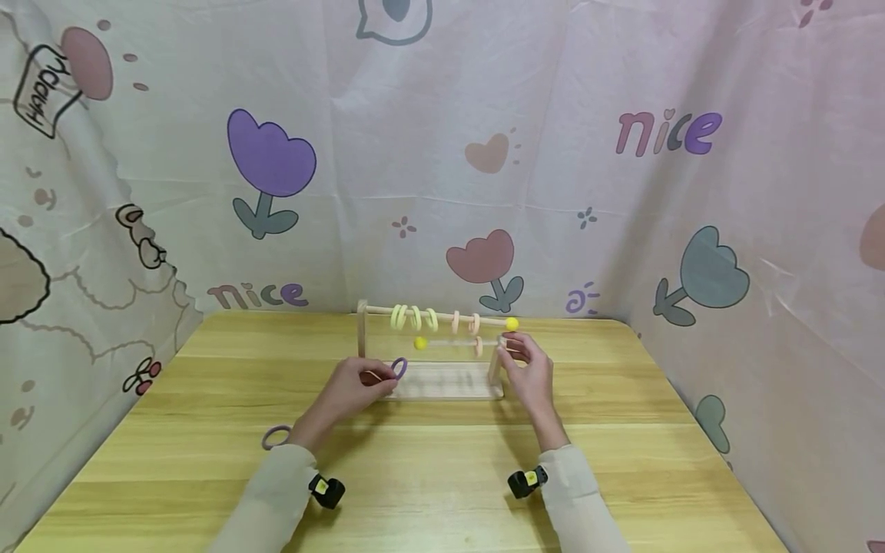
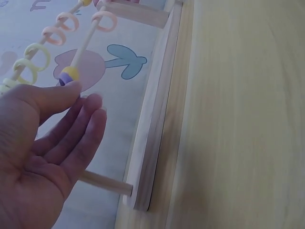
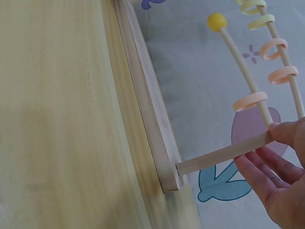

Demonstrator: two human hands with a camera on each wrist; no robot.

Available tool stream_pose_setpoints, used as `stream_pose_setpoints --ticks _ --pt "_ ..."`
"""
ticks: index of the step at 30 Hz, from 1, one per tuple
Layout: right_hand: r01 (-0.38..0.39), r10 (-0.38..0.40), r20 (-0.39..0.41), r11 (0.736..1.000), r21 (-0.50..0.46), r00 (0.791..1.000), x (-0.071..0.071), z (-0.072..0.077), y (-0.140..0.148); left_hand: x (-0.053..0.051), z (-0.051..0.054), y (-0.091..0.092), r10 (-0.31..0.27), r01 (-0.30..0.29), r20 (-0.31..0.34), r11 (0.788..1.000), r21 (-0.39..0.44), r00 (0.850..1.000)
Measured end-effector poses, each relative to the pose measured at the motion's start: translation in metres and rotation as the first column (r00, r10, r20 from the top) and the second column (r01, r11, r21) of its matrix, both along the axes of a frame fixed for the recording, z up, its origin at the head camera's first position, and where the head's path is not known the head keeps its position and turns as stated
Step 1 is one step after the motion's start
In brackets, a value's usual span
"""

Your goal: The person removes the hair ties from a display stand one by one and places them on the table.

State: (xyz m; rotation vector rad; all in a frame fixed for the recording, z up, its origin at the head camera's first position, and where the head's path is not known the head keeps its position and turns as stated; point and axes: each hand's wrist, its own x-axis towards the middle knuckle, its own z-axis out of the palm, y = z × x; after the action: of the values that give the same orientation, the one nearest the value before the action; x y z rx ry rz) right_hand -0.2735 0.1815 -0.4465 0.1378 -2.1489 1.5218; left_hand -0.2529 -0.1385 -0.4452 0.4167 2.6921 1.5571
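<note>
Stand (image 1: 445, 386): could shift if I push the right post (image 1: 495, 370) sideways; upright on the table (image 1: 442, 461), long axis left-right.
Left hand (image 1: 356, 386): mine, thumb and fingertips pinching the purple ring (image 1: 404, 365).
Right hand (image 1: 531, 372): pinching the right post's top.
Lower rod (image 1: 452, 343): may wobble if knocked; runs left-right, ball end pointing left.
Purple ring: just beside the yellow ball (image 1: 420, 343); could catch there if off-centre; on edge, tilted, no long axis.

left sleeve (image 1: 266, 495), right sleeve (image 1: 577, 491): cream | left wrist camera (image 1: 333, 495), right wrist camera (image 1: 518, 485): black, boxy, yellow patch (image 1: 321, 486) on each
</note>
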Motion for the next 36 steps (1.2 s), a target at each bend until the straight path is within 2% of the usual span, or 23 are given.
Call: stream_pose_setpoints --ticks 6,11,14,19,22,26,31,36 --pt "0.003 -0.003 0.000 1.000 0.008 1.000 0.000 0.000 0.000 0.006 0.002 -0.011 -0.035 0.036 0.019 0.999 -0.040 0.999" --pt "-0.008 0.008 0.021 1.000 0.000 1.000 0.000 0.001 0.001 0.009 0.004 -0.020 -0.097 0.097 -0.005 0.995 -0.031 0.995" --pt "-0.010 0.011 0.030 1.000 -0.008 0.999 0.001 0.002 0.001 0.010 0.005 -0.025 -0.141 0.141 -0.010 0.989 -0.034 0.990" --pt "-0.009 0.009 0.008 1.000 -0.003 1.000 0.000 0.002 0.001 0.010 0.005 -0.037 -0.210 0.211 0.018 0.976 -0.051 0.978" --pt "-0.005 0.005 -0.006 1.000 0.000 1.000 0.000 0.001 0.000 0.011 0.005 -0.045 -0.246 0.246 0.005 0.967 -0.069 0.969" --pt "-0.006 0.006 -0.005 1.000 -0.008 1.000 0.000 0.002 0.000 0.013 0.004 -0.054 -0.246 0.245 -0.007 0.965 -0.093 0.969" --pt "-0.010 0.010 0.000 1.000 -0.006 1.000 0.001 0.002 0.000 0.017 0.004 -0.064 -0.212 0.214 0.029 0.968 -0.132 0.977" --pt "-0.007 0.007 -0.006 1.000 -0.004 1.000 0.002 0.003 -0.001 0.020 0.004 -0.074 -0.241 0.239 0.006 0.959 -0.152 0.971"
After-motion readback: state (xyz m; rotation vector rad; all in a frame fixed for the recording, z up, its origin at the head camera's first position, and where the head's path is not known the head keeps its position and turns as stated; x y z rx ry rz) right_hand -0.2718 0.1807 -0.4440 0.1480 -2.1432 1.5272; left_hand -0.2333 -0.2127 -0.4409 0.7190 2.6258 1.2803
